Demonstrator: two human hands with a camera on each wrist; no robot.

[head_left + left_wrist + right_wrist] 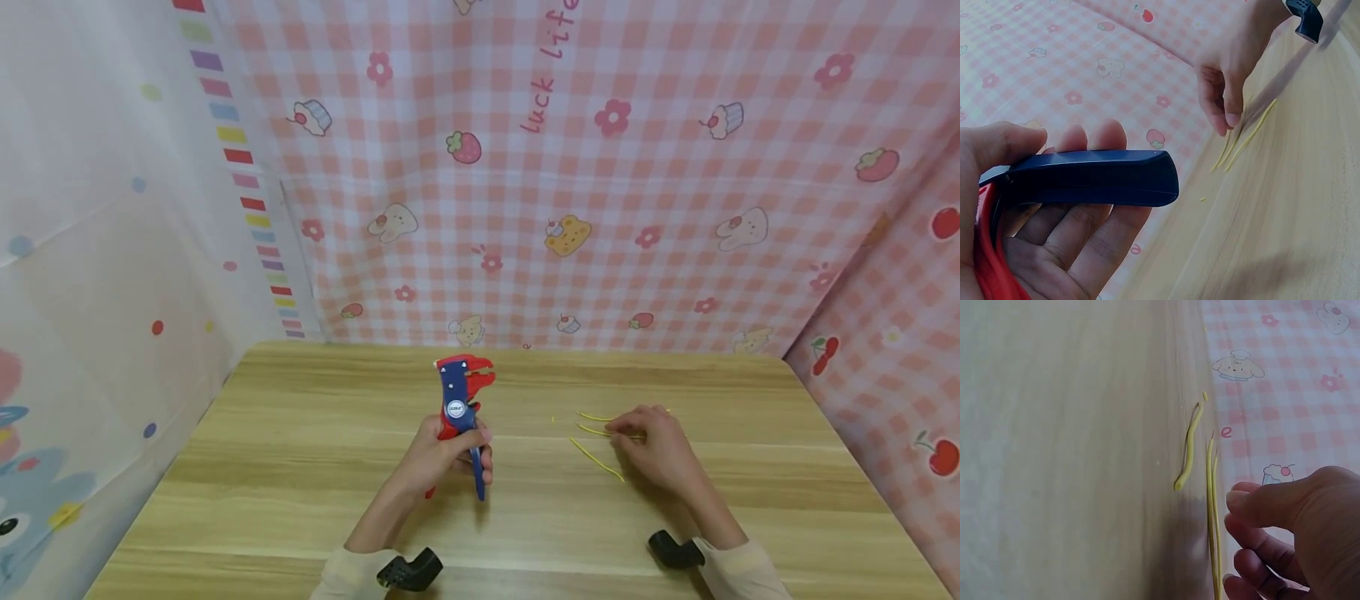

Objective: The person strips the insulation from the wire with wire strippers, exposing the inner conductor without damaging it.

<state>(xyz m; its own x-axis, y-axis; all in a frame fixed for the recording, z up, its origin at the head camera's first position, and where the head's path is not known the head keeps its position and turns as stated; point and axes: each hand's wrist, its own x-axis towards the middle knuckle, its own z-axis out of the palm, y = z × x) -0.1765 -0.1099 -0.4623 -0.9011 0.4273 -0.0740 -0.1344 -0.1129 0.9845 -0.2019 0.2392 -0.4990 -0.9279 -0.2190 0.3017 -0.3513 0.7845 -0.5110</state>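
Note:
My left hand (442, 454) grips a red and blue wire stripper (454, 387) by its handles, jaws pointing up and away over the table. In the left wrist view its blue handle (1091, 178) lies between thumb and fingers. My right hand (656, 442) is low over the yellow wires (592, 429), fingertips right beside two of them. Seen from the right wrist, these two wires (1211, 506) run past the loosely curled fingers, with thin bare tips, and nothing shows between thumb and forefinger. A third yellow wire (597, 460) lies nearer me, slightly bent.
A tiny yellow scrap (553, 419) lies on the wooden table (300, 467) left of the wires. Behind the table hangs a pink checked cloth (525, 192). More patterned cloth closes off both sides. A black wrist device (411, 571) sits at each sleeve.

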